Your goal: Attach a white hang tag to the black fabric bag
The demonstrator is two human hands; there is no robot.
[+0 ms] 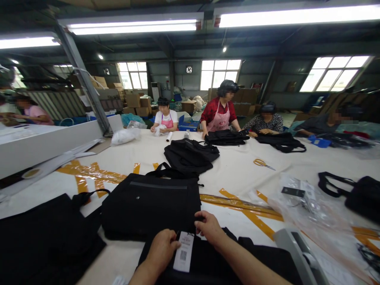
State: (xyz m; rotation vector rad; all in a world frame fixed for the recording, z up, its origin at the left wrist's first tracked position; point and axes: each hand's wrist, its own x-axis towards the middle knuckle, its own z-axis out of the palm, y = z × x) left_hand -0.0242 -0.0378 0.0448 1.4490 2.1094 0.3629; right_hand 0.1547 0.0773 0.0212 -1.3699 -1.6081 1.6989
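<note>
One white tag (183, 253) lies over one black bag (204, 266), long axis pointing away, leaning right. The left hand (162, 246) pinches its edge; I cannot tell the grip of the right hand (209, 229).

The white tag (183, 255) has illegibly small print, and the bottom edge crops the black bag (208, 266) beneath.

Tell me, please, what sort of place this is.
Probably a factory workshop: black bags lie across a long table, several people work around it, and cardboard boxes are stacked behind.
</note>
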